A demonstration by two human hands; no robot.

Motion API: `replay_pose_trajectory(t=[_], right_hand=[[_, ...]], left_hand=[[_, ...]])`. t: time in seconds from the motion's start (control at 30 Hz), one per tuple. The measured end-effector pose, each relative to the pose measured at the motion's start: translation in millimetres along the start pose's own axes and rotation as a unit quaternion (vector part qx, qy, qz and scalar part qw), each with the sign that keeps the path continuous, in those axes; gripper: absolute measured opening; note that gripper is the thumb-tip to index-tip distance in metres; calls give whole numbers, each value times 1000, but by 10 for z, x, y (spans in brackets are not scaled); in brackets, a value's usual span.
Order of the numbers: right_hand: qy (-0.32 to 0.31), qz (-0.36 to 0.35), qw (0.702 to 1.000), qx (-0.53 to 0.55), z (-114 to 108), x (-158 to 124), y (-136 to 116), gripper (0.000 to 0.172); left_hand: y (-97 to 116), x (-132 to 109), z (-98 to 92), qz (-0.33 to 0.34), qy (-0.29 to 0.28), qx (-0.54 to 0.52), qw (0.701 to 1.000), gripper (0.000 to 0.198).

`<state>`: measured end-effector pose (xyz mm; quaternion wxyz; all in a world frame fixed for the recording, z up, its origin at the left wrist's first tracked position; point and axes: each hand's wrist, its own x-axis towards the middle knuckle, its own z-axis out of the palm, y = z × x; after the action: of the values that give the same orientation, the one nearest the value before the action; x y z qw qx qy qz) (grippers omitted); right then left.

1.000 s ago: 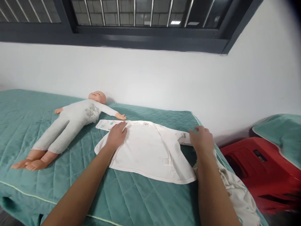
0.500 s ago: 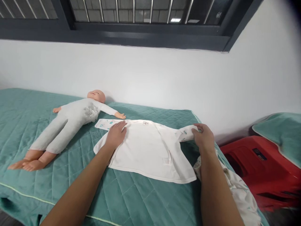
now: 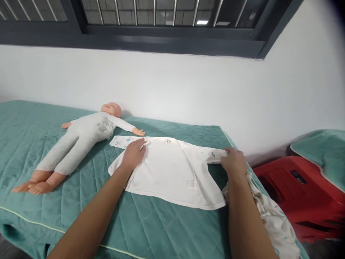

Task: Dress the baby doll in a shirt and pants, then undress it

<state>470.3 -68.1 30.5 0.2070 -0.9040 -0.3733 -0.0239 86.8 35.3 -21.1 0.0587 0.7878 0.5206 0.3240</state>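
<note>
A white baby shirt (image 3: pixel 169 169) lies spread flat on the green quilted bed cover (image 3: pixel 32 133). My left hand (image 3: pixel 133 154) rests flat and open on the shirt's left shoulder, pressing it down. My right hand (image 3: pixel 234 161) is closed on the end of the shirt's right sleeve (image 3: pixel 214 155), which is stretched out flat to the right. A baby doll (image 3: pixel 78 144) in a grey suit lies on its back to the left of the shirt, its hand close to the shirt's printed left sleeve (image 3: pixel 120 142).
A crumpled printed cloth (image 3: pixel 272 219) hangs over the bed's right edge under my right forearm. Beside the bed stands a red plastic stool (image 3: pixel 299 187) and another green cover (image 3: pixel 323 151). A white wall and a barred window lie behind.
My right hand lifted the right sleeve, then pulled it out to the right and laid it flat. My left hand stayed put on the shirt.
</note>
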Motion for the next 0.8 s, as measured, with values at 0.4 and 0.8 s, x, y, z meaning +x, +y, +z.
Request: replay_pose_trajectory(t=[0.4, 0.8], right_hand=[[-75, -334, 936, 78, 148, -595, -771, 39], [-112, -231, 966, 22, 118, -547, -746, 34]], left_hand=[[-9, 2, 13, -5, 15, -2, 1000, 37], [13, -4, -15, -23, 32, -15, 999, 37]])
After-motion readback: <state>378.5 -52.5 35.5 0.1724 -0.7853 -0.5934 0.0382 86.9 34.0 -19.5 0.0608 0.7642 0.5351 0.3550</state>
